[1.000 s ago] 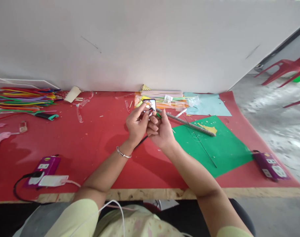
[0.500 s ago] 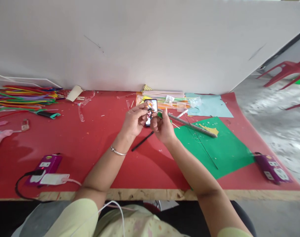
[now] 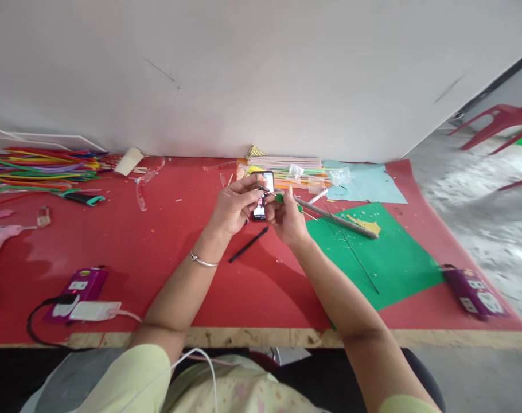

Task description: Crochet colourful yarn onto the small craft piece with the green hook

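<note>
My left hand is closed in a pinch on the tip of a small dark piece, too small to name. Close beside it, my right hand is closed around a thin pale stick with green bits on it. The fingertips of both hands nearly meet above a phone with a lit screen, which they partly cover. Below the hands a short black strip lies on the red table cover. A long grey fuzzy rod lies to the right of my right hand.
Colourful pipe cleaners are heaped at the left, near a pink glue gun. Purple power strips sit left and right. A green sheet, a thin dark wire and a light blue sheet lie at right. A white wall stands behind.
My hands have shifted slightly, the right one a little to the right. More of the pale stick and its green bits shows past my right hand.
</note>
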Motion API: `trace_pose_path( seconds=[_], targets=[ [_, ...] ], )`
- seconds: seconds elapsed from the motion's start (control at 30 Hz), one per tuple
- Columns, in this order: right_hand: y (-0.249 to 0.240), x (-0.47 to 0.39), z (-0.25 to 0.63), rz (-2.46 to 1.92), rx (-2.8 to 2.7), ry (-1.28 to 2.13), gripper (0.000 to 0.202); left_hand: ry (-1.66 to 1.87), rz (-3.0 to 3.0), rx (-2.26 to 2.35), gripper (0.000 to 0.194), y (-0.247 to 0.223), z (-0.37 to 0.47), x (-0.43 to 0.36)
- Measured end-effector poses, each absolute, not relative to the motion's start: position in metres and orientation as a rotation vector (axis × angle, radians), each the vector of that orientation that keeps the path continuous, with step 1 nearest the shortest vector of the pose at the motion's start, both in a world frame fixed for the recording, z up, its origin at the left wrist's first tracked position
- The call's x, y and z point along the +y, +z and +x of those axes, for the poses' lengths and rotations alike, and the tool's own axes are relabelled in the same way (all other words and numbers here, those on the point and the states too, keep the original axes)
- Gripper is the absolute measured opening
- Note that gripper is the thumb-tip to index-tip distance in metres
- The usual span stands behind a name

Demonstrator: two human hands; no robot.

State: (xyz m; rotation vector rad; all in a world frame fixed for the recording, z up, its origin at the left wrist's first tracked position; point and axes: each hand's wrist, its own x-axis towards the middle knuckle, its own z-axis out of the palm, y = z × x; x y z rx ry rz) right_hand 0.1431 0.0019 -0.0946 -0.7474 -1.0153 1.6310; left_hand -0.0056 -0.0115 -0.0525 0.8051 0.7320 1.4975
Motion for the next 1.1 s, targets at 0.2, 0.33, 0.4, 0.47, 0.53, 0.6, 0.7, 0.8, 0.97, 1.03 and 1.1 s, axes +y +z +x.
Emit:
trace_pose_path(
  seconds=[0.2, 0.33, 0.4, 0.47, 0.53, 0.6, 0.7, 0.8, 0.97, 1.03, 1.1],
  targets=[
    [-0.095, 0.001, 0.142, -0.750, -1.047, 1.597, 0.071, 1.504, 0.760, 0.803, 0.041, -0.056, -0.007, -0.009],
    [-0.095, -0.001, 0.142, -0.760, -1.089, 1.521, 0.073, 1.533, 0.739, 0.811, 0.041, -0.052, -0.009, -0.010],
    [-0.096, -0.001, 0.143, -0.774, -1.122, 1.470, 0.073, 1.541, 0.734, 0.813, 0.040, -0.050, -0.009, -0.011],
    [-0.097, -0.001, 0.145, -0.778, -1.166, 1.426, 0.072, 1.534, 0.728, 0.822, 0.039, -0.049, -0.010, -0.011],
    [-0.098, -0.001, 0.148, -0.775, -1.216, 1.384, 0.069, 1.524, 0.723, 0.833, 0.038, -0.048, -0.010, -0.011],
    [-0.098, -0.001, 0.151, -0.776, -1.268, 1.332, 0.067, 1.509, 0.730, 0.839, 0.036, -0.047, -0.011, -0.011],
    [-0.096, -0.003, 0.155, -0.785, -1.339, 1.255, 0.066, 1.499, 0.756, 0.859, 0.035, -0.048, -0.012, -0.012],
    [-0.094, -0.004, 0.157, -0.756, -1.396, 1.194, 0.064, 1.517, 0.765, 0.874, 0.035, -0.048, -0.013, -0.012],
    [-0.095, -0.003, 0.160, -0.692, -1.490, 1.101, 0.057, 1.501, 0.754, 0.875, 0.033, -0.047, -0.013, -0.013],
    [-0.096, -0.002, 0.162, -0.679, -1.520, 1.074, 0.054, 1.492, 0.755, 0.875, 0.032, -0.047, -0.013, -0.013],
    [-0.096, -0.002, 0.164, -0.679, -1.546, 1.051, 0.053, 1.490, 0.754, 0.872, 0.031, -0.047, -0.014, -0.013]
  ],
)
